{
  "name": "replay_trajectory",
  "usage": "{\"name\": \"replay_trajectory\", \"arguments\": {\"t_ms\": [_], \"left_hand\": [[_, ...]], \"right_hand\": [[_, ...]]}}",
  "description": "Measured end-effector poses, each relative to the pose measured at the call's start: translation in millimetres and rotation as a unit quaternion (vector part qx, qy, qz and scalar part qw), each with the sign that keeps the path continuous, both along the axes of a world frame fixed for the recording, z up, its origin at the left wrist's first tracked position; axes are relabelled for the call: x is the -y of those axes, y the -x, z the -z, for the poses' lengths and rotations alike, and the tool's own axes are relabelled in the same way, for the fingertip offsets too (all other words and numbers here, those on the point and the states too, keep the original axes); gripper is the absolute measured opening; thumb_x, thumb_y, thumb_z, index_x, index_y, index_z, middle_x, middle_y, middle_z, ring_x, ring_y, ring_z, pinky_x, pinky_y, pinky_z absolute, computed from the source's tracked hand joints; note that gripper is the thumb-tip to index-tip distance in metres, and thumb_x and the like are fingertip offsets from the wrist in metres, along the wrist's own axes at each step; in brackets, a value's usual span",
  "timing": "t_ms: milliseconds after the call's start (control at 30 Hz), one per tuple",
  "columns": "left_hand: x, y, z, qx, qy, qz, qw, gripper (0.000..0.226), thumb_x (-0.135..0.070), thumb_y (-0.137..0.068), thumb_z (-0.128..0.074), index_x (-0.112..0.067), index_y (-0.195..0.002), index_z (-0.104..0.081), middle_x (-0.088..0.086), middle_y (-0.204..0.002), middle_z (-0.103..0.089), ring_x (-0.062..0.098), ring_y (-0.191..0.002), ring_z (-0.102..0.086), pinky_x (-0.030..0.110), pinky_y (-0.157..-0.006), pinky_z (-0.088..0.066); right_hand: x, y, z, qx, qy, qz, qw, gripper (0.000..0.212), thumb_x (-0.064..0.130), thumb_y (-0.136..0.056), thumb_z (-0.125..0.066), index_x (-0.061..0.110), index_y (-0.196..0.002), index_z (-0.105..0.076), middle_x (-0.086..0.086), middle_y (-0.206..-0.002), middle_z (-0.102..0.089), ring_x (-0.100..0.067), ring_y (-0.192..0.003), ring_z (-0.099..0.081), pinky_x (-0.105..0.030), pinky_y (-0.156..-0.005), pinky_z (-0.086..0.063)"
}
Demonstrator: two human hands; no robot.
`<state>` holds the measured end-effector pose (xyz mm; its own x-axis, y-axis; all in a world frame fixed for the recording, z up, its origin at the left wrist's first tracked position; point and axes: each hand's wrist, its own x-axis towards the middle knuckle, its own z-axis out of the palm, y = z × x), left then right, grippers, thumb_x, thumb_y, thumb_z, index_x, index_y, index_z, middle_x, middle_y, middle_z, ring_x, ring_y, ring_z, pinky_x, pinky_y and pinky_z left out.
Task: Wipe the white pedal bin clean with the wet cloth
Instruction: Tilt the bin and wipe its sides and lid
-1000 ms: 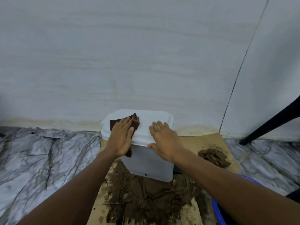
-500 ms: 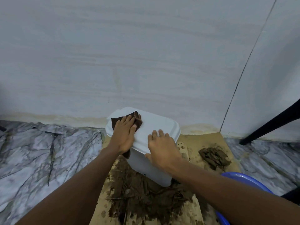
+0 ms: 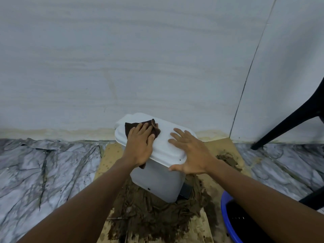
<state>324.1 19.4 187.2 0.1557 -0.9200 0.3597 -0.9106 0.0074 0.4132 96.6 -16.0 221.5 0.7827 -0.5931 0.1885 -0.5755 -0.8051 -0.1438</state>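
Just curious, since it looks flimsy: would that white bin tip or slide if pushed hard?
Probably light: the bin looks like thin plastic. It may slide, since it stands on wet-looking brown muck, perhaps why the right hand rests flat on the lid while the left hand presses the cloth.

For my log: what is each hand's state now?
Left hand: open, pressing the brown cloth on the bin lid.
Right hand: open, flat on the bin lid.

Pedal bin [image 3: 156, 181] stands on board [image 3: 112, 155], just before wall [image 3: 157, 58]. Cloth [image 3: 130, 128] lies on lid [image 3: 164, 148], left part, under left hand [image 3: 140, 146]. Right hand [image 3: 191, 155] rests on lid's right part, apart from cloth. Basin [image 3: 223, 211] right of bin, nearer. Chair leg [image 3: 289, 126] far right.
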Motion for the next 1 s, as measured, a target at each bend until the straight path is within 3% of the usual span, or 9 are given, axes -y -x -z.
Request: {"name": "replay_trajectory", "arguments": {"t_ms": [33,100,200,333,533,733,867,1000], "left_hand": [[0,2,0,-0.002,0.002,-0.004,1.0,0.057,-0.04,-0.103,-0.024,-0.016,-0.152,-0.04,0.004,-0.161,-0.032,0.021,-0.153,-0.016,0.038,-0.124,-0.003],[-1,7,-1,-0.008,0.008,-0.004,1.0,0.06,-0.042,-0.1,-0.023,-0.016,-0.151,-0.041,0.004,-0.161,-0.033,0.02,-0.153,-0.017,0.039,-0.125,-0.004],[-1,14,-1,-0.022,0.03,-0.003,0.999,0.057,-0.039,-0.101,-0.025,-0.016,-0.149,-0.045,0.005,-0.158,-0.038,0.022,-0.151,-0.021,0.04,-0.125,-0.006],[-8,21,3,-0.033,0.067,-0.007,0.997,0.054,-0.037,-0.102,-0.029,-0.013,-0.146,-0.049,0.006,-0.156,-0.042,0.021,-0.15,-0.026,0.038,-0.125,-0.007],[-10,30,-4,-0.042,0.063,0.083,0.994,0.051,-0.035,-0.102,-0.033,-0.014,-0.146,-0.048,0.001,-0.158,-0.038,0.009,-0.15,-0.018,0.02,-0.121,0.004],[10,48,-11,-0.116,-0.01,0.091,0.989,0.045,-0.028,-0.109,-0.035,-0.016,-0.152,-0.039,0.001,-0.164,-0.026,0.012,-0.154,-0.007,0.025,-0.122,0.006],[15,52,-9,-0.155,-0.012,0.085,0.984,0.045,-0.028,-0.109,-0.036,-0.016,-0.151,-0.04,-0.001,-0.164,-0.026,0.011,-0.154,-0.006,0.027,-0.123,0.005],[17,49,-10,-0.166,-0.013,0.086,0.982,0.044,-0.028,-0.109,-0.036,-0.017,-0.151,-0.04,-0.001,-0.164,-0.025,0.011,-0.154,-0.005,0.029,-0.123,0.005]], "right_hand": [[8,3,0,-0.013,-0.032,-0.006,0.999,0.112,0.081,-0.065,-0.066,0.029,-0.155,-0.024,0.011,-0.163,-0.011,-0.008,-0.152,0.004,-0.035,-0.125,0.003],[23,10,1,-0.032,-0.053,-0.009,0.998,0.123,0.086,-0.059,-0.064,0.035,-0.156,-0.008,0.015,-0.163,0.002,-0.003,-0.15,0.014,-0.034,-0.124,0.01],[30,17,8,-0.031,-0.066,-0.005,0.997,0.125,0.088,-0.057,-0.063,0.036,-0.157,-0.009,0.011,-0.165,0.001,-0.005,-0.152,0.008,-0.037,-0.125,0.006],[12,22,13,-0.013,-0.042,0.008,0.999,0.123,0.088,-0.06,-0.062,0.033,-0.157,-0.01,0.01,-0.166,0.001,-0.004,-0.151,0.008,-0.028,-0.121,0.013],[-36,36,13,-0.045,0.025,0.08,0.995,0.128,0.102,-0.058,-0.024,0.024,-0.158,-0.007,-0.002,-0.165,0.002,-0.019,-0.154,0.001,-0.034,-0.119,0.01],[-28,29,7,-0.038,0.016,0.122,0.992,0.121,0.094,-0.065,-0.043,0.023,-0.158,-0.01,-0.004,-0.166,-0.007,-0.021,-0.154,-0.007,-0.041,-0.123,-0.005],[-4,41,8,-0.034,0.029,0.095,0.994,0.121,0.098,-0.057,-0.045,0.03,-0.155,-0.027,0.002,-0.164,-0.022,-0.018,-0.151,-0.018,-0.044,-0.122,-0.016],[12,41,17,0.052,-0.024,0.049,0.997,0.118,0.096,-0.054,-0.053,0.032,-0.152,-0.034,0.006,-0.163,-0.023,-0.009,-0.153,-0.007,-0.045,-0.125,-0.012]]}}
